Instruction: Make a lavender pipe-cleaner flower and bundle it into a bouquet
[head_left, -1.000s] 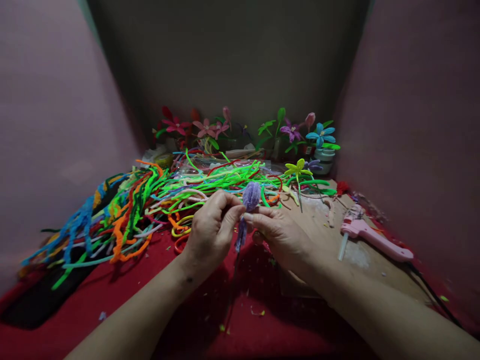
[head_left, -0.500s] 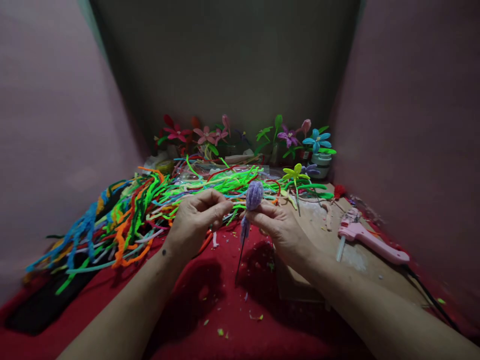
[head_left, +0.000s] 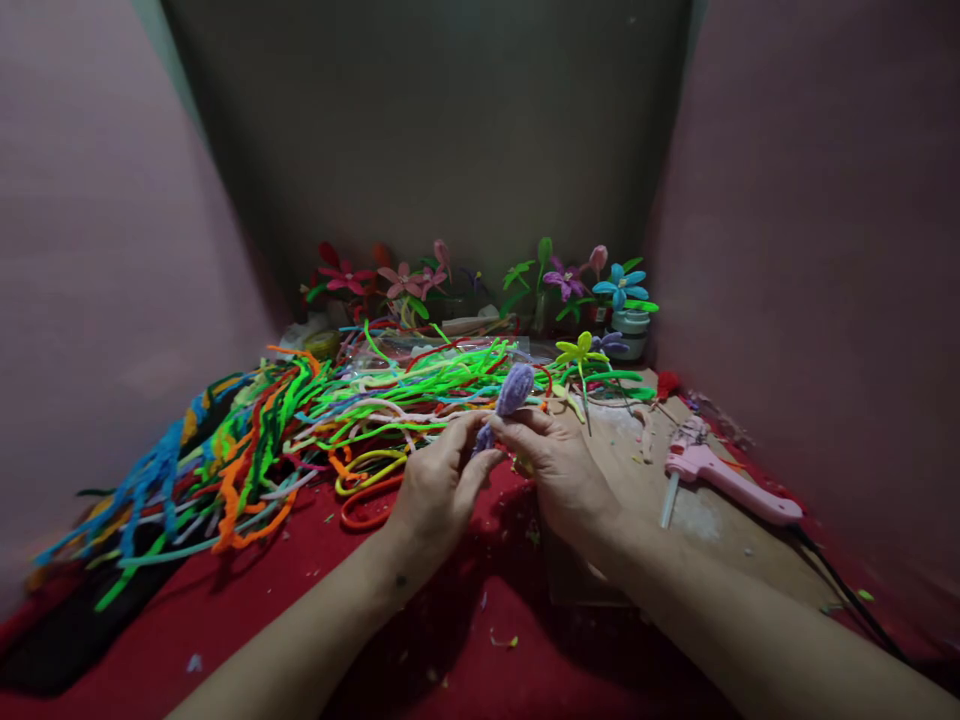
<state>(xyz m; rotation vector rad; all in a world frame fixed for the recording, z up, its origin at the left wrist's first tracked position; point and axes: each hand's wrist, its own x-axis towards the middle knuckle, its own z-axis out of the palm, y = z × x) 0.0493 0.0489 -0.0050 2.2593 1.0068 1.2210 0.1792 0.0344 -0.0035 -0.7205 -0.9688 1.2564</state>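
A fuzzy purple pipe-cleaner bud stands up between my two hands, over the red cloth. My right hand pinches it just below the bud. My left hand has closed in from the left, its thumb and fingers pinched on the purple stem under the bud. The lower part of the stem is hidden behind my hands.
A big heap of loose pipe cleaners in several colours lies to the left and behind. Finished pipe-cleaner flowers stand along the back wall. A pink glue gun rests on a wooden board at the right, its cord trailing right.
My left hand, which had drawn away from the bud half a second ago, has come back and pinched the stem. The bud tilted slightly right.
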